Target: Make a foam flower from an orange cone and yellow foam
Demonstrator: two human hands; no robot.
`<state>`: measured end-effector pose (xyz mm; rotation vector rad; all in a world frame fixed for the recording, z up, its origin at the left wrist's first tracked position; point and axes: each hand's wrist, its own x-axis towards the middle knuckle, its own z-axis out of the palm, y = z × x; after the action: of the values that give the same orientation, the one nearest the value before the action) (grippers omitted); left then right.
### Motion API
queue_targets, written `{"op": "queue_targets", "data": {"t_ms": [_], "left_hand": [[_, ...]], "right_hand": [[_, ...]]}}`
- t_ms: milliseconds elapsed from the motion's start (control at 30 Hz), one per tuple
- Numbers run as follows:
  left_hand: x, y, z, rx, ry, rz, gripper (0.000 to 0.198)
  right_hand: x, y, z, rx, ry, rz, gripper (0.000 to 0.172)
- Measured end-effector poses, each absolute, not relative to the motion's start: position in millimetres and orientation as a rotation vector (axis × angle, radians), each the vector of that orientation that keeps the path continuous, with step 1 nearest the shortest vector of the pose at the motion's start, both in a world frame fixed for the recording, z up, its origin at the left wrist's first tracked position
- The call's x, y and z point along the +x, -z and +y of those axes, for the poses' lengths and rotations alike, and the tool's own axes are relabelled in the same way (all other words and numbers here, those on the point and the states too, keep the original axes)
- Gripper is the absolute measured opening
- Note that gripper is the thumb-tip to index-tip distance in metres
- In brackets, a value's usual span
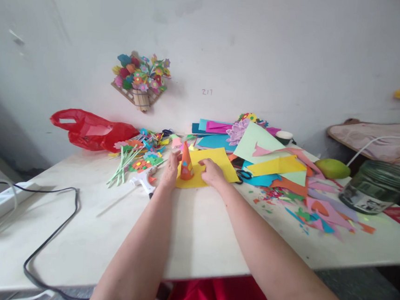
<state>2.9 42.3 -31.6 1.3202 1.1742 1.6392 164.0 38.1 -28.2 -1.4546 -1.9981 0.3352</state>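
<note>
An orange cone of craft foam or paper, with light spots near its base, stands upright on a yellow sheet. My left hand is held on edge just left of the cone, fingers mostly straight; whether it touches the cone I cannot tell. To the right, my right hand rests over the yellow sheet with its thumb and forefinger apart and nothing visible between them. A white hot glue gun lies left of my left forearm. Black-handled scissors sit by the sheet's right edge.
Paper flowers with pale green stems and a red plastic bag lie at left. Coloured sheets and scraps spread to the right, near a green mango and a glass jar. A black cable crosses the left side.
</note>
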Motion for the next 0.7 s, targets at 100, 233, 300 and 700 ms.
{"op": "queue_targets", "data": {"t_ms": [100, 233, 300, 700], "left_hand": [[0, 31, 45, 1.177, -1.701, 1.187, 0.069], [-1, 34, 43, 1.175, -1.753, 1.286, 0.063], [-1, 35, 42, 1.216, -1.768, 1.307, 0.059], [1, 34, 33, 1.129, -1.776, 1.372, 0.054]], "right_hand": [[161, 30, 39, -1.378, -0.399, -1.969, 0.051], [152, 37, 40, -1.225, -0.561, -1.927, 0.063], [145, 40, 39, -1.185, -0.596, -1.862, 0.068], [112, 39, 43, -1.399, -0.628, -1.647, 0.083]]}}
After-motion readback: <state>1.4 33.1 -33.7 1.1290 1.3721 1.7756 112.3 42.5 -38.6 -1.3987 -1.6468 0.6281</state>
